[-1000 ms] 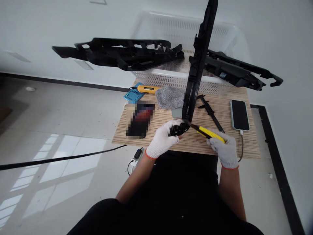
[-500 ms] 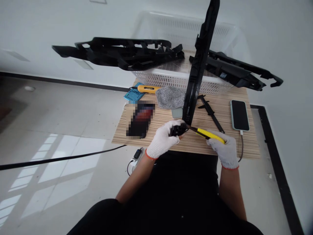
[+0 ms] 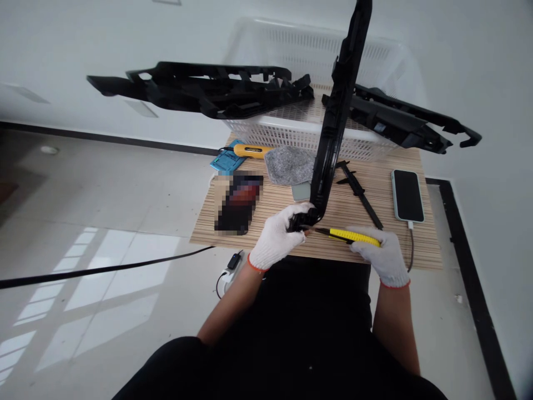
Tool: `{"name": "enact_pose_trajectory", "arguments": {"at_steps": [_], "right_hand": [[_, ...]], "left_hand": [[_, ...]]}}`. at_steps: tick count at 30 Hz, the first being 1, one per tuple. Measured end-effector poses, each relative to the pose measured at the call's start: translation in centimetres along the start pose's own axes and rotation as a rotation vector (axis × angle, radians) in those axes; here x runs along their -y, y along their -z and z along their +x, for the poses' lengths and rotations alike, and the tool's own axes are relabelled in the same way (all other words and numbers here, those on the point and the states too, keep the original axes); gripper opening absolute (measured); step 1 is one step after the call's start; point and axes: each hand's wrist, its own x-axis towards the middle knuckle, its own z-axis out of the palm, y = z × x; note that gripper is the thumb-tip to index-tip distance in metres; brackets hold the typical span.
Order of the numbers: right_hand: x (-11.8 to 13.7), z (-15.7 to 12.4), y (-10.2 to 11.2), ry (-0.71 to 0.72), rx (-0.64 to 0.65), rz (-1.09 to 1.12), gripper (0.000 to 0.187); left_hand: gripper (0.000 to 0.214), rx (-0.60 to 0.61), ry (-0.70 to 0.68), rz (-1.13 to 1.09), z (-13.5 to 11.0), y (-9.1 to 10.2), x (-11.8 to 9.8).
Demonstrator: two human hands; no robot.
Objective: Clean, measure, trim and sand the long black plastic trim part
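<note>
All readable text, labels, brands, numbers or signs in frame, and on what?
None legible.
Orange-yellow tool: dark label, lettering too small.
Blue packet: dark print, too small.
Black caliper: no scale numbers readable.
Pixelated item on the tabletop: blurred out.
Yellow-handled tool and held black plastic strip: no lettering discernible.

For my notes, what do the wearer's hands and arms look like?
The left hand and right hand wear whitish knit gloves with orange-red cuff edging. The forearms are bare below black sleeves. No markings are discernible on the gloves.
</note>
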Motion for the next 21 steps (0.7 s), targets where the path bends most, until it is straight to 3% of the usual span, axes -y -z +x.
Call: {"name": "enact_pose_trajectory", "arguments": {"at_steps": [8, 21], "right_hand": [[-0.40, 0.08, 0.46, -0.015, -0.101, 0.063, 0.039], [-0.51, 0.04, 0.96, -0.012, -0.031, 0.003, 0.039]], "left_hand": [[0.047, -0.003, -0.009, -0.012, 0.01, 0.00, -0.29], [0.048, 0.013, 0.008, -0.033, 0.04, 0.03, -0.30]]}}
